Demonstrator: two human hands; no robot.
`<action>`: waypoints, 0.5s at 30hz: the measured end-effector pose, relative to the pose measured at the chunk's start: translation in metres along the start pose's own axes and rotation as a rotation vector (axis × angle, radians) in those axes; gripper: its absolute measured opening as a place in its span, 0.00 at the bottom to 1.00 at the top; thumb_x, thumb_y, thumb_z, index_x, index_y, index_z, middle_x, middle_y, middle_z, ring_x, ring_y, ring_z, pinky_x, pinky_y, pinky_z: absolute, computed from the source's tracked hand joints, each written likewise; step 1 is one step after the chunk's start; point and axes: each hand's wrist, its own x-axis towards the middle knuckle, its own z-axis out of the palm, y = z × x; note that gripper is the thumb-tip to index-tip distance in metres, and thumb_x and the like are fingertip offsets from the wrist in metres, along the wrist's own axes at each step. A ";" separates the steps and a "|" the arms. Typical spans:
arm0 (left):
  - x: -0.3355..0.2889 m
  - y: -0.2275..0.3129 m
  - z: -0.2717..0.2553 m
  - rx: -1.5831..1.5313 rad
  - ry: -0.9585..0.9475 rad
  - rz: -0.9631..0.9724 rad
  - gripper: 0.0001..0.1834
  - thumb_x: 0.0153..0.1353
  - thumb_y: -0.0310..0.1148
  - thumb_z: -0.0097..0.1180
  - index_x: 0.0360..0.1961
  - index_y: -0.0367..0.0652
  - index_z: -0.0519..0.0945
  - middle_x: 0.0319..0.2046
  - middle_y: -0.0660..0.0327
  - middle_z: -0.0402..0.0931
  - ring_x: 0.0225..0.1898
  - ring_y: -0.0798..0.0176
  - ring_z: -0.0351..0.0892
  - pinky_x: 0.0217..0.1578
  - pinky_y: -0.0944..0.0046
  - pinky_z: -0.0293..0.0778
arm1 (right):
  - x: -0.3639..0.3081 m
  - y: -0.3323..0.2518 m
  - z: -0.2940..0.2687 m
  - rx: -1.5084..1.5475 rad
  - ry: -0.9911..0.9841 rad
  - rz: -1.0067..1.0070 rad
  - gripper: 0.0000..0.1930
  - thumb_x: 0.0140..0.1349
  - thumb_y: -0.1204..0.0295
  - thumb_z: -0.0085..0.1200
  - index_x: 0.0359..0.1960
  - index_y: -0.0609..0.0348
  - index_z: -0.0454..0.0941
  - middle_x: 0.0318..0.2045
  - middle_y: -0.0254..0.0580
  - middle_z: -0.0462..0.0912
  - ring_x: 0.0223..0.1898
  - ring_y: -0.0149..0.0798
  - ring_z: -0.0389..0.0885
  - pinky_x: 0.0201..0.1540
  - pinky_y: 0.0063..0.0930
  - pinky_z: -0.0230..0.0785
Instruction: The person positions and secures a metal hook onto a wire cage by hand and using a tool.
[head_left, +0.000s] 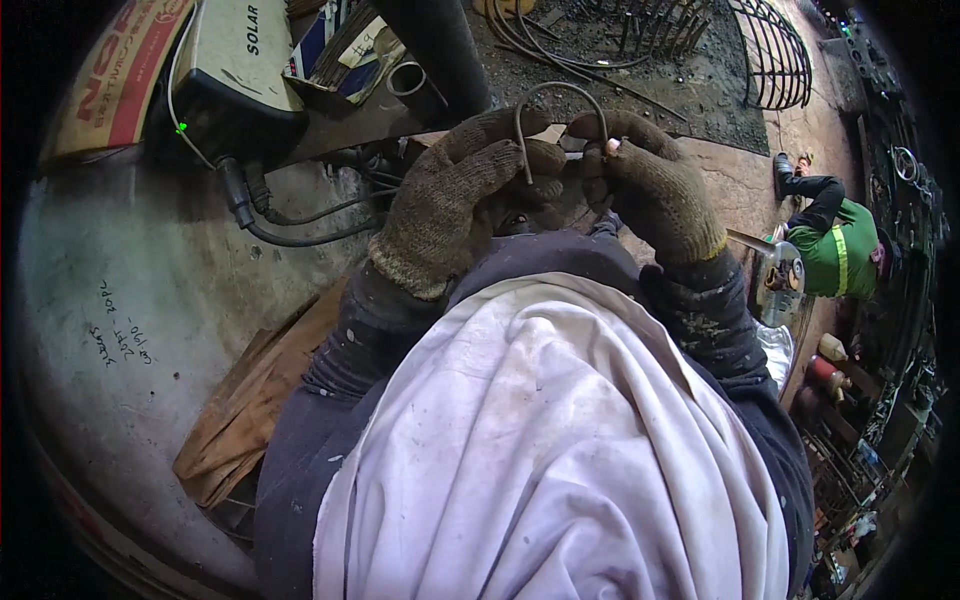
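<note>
My left hand point(450, 185), in a dirty brown knit glove, is closed with its fingers curled around one end of a thin grey metal rod bent into a hook-like arch point(558, 86). The arch rises above both hands, and its left leg comes down in front of my left fingers. My right hand point(660, 190), gloved the same way, pinches the rod's other end. A small pale pink spot shows at my right fingertips; I cannot make out what it is. Both hands are close together in front of my chest, near the table's edge.
A dark grimy metal table point(690, 95) carries loose cable point(610, 64) and short upright rods point(655, 25). A dark cylinder point(430, 45) and a beige machine point(235, 60) stand at the left. Someone in a green top point(840, 250) is low at the right. A curved bar grate point(778, 55) lies beyond.
</note>
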 end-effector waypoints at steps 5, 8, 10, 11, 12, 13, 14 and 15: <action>-0.001 0.001 -0.003 -0.272 -0.039 -0.077 0.25 0.68 0.29 0.52 0.64 0.33 0.66 0.49 0.47 0.79 0.50 0.56 0.81 0.50 0.59 0.80 | -0.001 0.000 0.001 0.018 -0.008 0.001 0.18 0.66 0.71 0.55 0.55 0.66 0.74 0.38 0.41 0.81 0.38 0.33 0.81 0.44 0.24 0.77; 0.000 0.002 -0.001 -0.297 -0.041 -0.069 0.26 0.67 0.28 0.53 0.65 0.33 0.66 0.49 0.47 0.79 0.48 0.56 0.82 0.49 0.59 0.81 | -0.002 0.003 -0.001 0.038 -0.040 -0.011 0.18 0.66 0.71 0.55 0.55 0.66 0.74 0.38 0.42 0.81 0.38 0.33 0.81 0.44 0.24 0.77; 0.000 0.001 -0.002 -0.294 -0.032 -0.085 0.26 0.66 0.28 0.53 0.64 0.33 0.66 0.49 0.48 0.79 0.46 0.55 0.83 0.47 0.57 0.83 | -0.003 0.005 -0.002 0.048 -0.046 -0.023 0.18 0.66 0.71 0.56 0.55 0.66 0.74 0.38 0.42 0.81 0.38 0.33 0.81 0.44 0.24 0.77; 0.000 0.000 -0.002 -0.293 -0.033 -0.086 0.26 0.66 0.28 0.53 0.64 0.33 0.66 0.49 0.48 0.79 0.46 0.55 0.83 0.47 0.57 0.83 | -0.004 0.006 -0.002 0.071 -0.054 -0.030 0.18 0.66 0.71 0.56 0.55 0.66 0.74 0.38 0.42 0.81 0.38 0.33 0.81 0.44 0.25 0.77; 0.000 -0.002 -0.002 -0.307 -0.038 -0.086 0.26 0.66 0.28 0.53 0.64 0.33 0.66 0.48 0.48 0.79 0.46 0.55 0.83 0.46 0.56 0.83 | -0.004 0.006 -0.002 0.093 -0.061 -0.037 0.18 0.66 0.71 0.56 0.55 0.66 0.74 0.38 0.41 0.81 0.39 0.33 0.82 0.44 0.25 0.77; 0.001 -0.002 -0.001 -0.320 -0.045 -0.086 0.26 0.66 0.28 0.54 0.64 0.33 0.67 0.48 0.48 0.79 0.45 0.55 0.83 0.45 0.55 0.84 | -0.005 0.006 -0.002 0.095 -0.059 -0.040 0.18 0.66 0.71 0.56 0.55 0.66 0.74 0.38 0.41 0.81 0.39 0.33 0.82 0.44 0.25 0.77; 0.001 -0.001 -0.001 -0.318 -0.048 -0.088 0.26 0.66 0.28 0.54 0.64 0.33 0.67 0.48 0.48 0.79 0.45 0.55 0.83 0.45 0.55 0.84 | -0.006 0.006 -0.001 0.091 -0.033 -0.034 0.17 0.66 0.71 0.56 0.54 0.66 0.75 0.38 0.41 0.81 0.39 0.34 0.82 0.44 0.25 0.77; 0.002 0.000 0.000 -0.303 -0.059 -0.096 0.26 0.66 0.28 0.54 0.64 0.33 0.67 0.48 0.48 0.79 0.45 0.55 0.83 0.44 0.55 0.84 | -0.007 0.006 -0.001 0.086 -0.007 -0.028 0.17 0.66 0.72 0.55 0.54 0.66 0.75 0.38 0.42 0.81 0.39 0.34 0.82 0.44 0.25 0.77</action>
